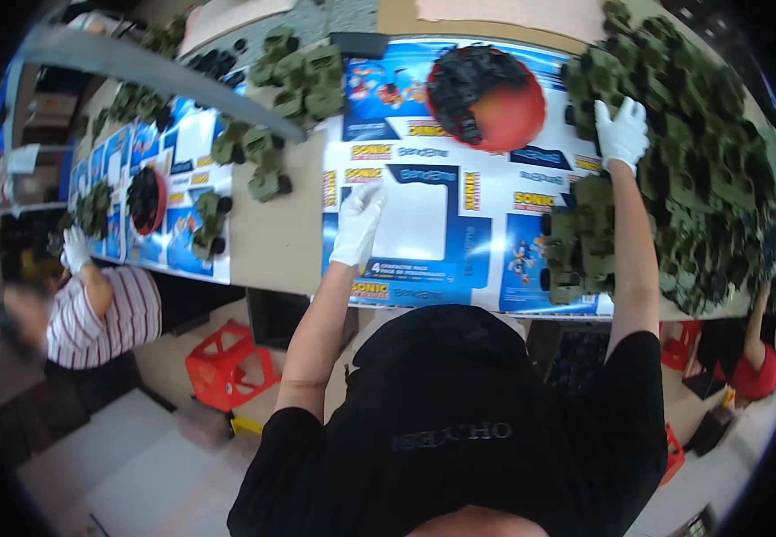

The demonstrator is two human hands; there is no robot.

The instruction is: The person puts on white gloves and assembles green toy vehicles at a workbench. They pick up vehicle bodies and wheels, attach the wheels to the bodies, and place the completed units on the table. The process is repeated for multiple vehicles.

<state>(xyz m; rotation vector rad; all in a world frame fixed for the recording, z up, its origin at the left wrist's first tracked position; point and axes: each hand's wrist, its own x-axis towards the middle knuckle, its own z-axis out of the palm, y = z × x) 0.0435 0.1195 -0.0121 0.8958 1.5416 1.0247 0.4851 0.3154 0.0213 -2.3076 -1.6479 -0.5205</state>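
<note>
My left hand point(359, 225), in a white glove, is over the printed blue-and-white sheet point(413, 228) on the table. Its fingers are curled together, and whatever they may hold does not show. My right hand point(622, 134), also white-gloved, reaches to the near edge of a large pile of olive-green plastic toy vehicle bodies point(687, 161). The fingers there are spread, with nothing visible between them. Closer to me, a row of the same green toy vehicles point(582, 242) with black wheels stands below my right hand. A red bowl point(515, 116) holding small black parts point(468, 80) sits between my hands, farther back.
More green vehicles point(303, 76) lie at the back left, beside a grey metal bar point(164, 80). To the left a person in a striped shirt point(106, 313) works at a second red bowl point(161, 201). A red stool point(229, 365) stands under the table edge.
</note>
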